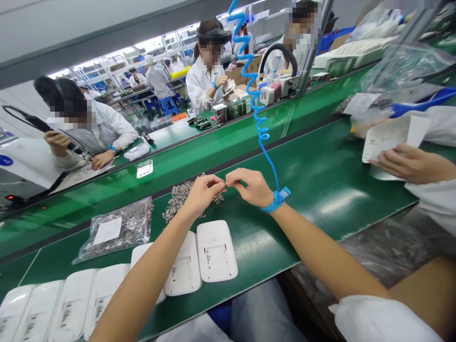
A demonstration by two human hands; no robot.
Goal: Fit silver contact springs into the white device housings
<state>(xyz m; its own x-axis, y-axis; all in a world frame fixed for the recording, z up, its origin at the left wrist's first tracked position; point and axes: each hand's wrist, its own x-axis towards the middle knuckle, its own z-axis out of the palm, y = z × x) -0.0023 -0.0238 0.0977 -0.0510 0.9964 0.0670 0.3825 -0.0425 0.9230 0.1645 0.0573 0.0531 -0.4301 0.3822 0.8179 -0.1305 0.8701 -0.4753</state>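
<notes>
Metal bits [178, 198] lie beside the left hand [204, 190]; it and the right hand [251, 186] pinch narrowly, anything held too small to tell; white covers [218, 237] sit nearer, leftward

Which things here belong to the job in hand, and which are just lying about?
Likely the job:
loose metal pieces, by both hands
white casings
labelled bag of metal pieces

Apparently just lying about:
flat white piece beyond
clear plastic bag, far right

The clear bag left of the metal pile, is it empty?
Not empty: the bag holds many small metallic pieces, visible through its clear plastic.
</notes>
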